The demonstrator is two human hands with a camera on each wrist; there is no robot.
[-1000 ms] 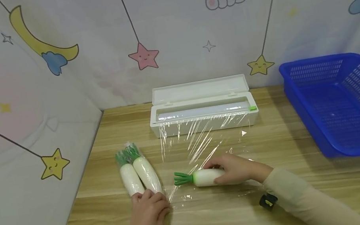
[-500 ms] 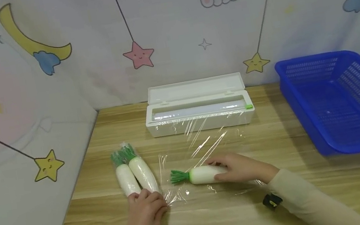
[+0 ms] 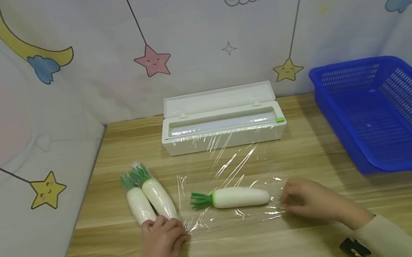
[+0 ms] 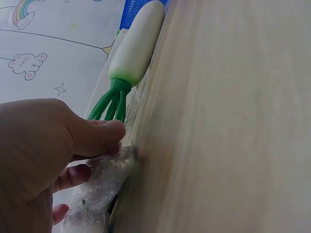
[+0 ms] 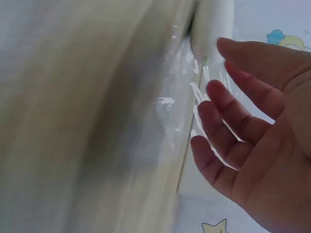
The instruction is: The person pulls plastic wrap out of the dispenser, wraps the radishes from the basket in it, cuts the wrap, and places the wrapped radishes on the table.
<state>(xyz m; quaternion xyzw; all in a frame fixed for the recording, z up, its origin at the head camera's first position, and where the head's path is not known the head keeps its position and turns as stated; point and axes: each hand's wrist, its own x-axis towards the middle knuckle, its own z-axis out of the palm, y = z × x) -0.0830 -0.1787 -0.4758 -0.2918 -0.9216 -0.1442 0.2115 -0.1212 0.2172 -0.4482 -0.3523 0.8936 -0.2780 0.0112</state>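
A white radish (image 3: 240, 197) with green leaf stubs lies crosswise on a sheet of cling film (image 3: 198, 180), which stretches forward from a white dispenser box (image 3: 224, 140). My left hand (image 3: 162, 244) pinches the film's near left corner between thumb and fingers; the left wrist view shows the thumb (image 4: 104, 136) just below the leaves. Beside that hand lie two film-wrapped radishes (image 3: 159, 197), their lower ends hidden behind it. My right hand (image 3: 316, 201) hovers by the film's right edge, apart from the radish tip, fingers loosely bent with nothing between them in the right wrist view.
The dispenser's lid (image 3: 219, 99) stands up at the back, with a green slider (image 3: 280, 120) at its right end. A blue plastic basket (image 3: 342, 141) sits at the right. A small black object (image 3: 354, 248) is beside the right sleeve (image 3: 388, 236).
My right hand has let go of the radish and moved right, to the film's edge. The left hand keeps its place at the film's corner. The head view has shifted slightly.
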